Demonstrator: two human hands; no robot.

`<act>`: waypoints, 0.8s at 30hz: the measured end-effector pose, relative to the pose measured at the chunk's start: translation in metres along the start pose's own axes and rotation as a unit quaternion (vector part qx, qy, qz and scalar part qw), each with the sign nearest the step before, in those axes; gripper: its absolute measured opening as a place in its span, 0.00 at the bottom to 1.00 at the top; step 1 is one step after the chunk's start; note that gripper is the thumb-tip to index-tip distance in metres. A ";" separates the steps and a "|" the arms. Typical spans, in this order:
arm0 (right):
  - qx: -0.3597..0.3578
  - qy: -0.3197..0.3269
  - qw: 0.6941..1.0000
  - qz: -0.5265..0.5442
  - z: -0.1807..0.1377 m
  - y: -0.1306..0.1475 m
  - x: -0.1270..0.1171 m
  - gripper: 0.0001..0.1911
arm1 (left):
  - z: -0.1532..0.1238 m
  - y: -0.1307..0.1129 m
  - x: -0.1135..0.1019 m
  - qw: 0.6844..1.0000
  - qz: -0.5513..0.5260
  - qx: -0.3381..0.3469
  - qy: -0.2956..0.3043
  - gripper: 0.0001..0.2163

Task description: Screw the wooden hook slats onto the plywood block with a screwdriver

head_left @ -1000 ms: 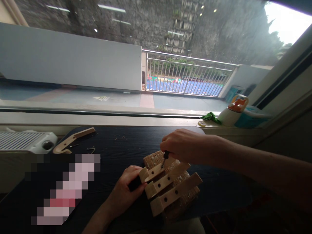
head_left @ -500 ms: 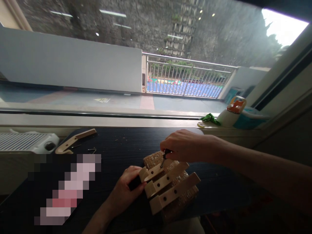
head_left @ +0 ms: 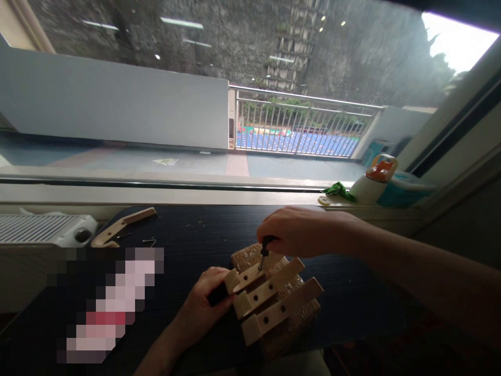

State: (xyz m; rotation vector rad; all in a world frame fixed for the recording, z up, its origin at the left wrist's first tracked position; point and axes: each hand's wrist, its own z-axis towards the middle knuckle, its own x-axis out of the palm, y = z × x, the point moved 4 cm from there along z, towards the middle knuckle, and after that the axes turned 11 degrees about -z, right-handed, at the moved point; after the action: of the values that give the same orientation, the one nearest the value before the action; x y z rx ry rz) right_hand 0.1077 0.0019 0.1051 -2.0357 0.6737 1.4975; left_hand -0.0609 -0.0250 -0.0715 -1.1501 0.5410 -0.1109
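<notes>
Right fingers (head_left: 261,230) grip the screwdriver (head_left: 264,250), left fingers (head_left: 217,273) clasp the far wooden piece (head_left: 252,274); a slanted push might skid sideways.

1. On the walkway floor (head_left: 201,166), a pale triangular sign (head_left: 166,162) lay flat, the marks on it too small to read.
2. Beyond the metal railing (head_left: 309,97), a colourful strip (head_left: 268,130) carried pale marks, blurred past reading.
3. Across the whole scene, no word, label, brand or number could be made out.
</notes>
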 end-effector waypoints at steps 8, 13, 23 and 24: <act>0.035 -0.016 0.998 0.045 0.003 -0.008 0.011 0.13 | 0.002 -0.001 0.000 1.000 0.011 0.002 0.000 0.12; 0.041 -0.029 0.997 0.053 0.003 -0.008 0.013 0.11 | 0.001 0.000 -0.001 1.000 0.015 -0.003 -0.006 0.14; 0.051 -0.048 0.994 0.084 0.002 -0.015 0.021 0.10 | 0.002 -0.001 0.000 1.000 0.016 0.000 0.000 0.11; 0.054 -0.051 0.994 0.084 0.003 -0.014 0.021 0.10 | 0.002 -0.001 0.000 1.000 0.018 -0.001 0.001 0.10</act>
State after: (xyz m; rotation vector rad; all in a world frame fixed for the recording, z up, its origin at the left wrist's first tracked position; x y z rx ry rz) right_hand 0.1206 0.0124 0.0858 -1.8478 0.8843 1.6103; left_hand -0.0598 -0.0238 -0.0705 -1.1410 0.5630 -0.0800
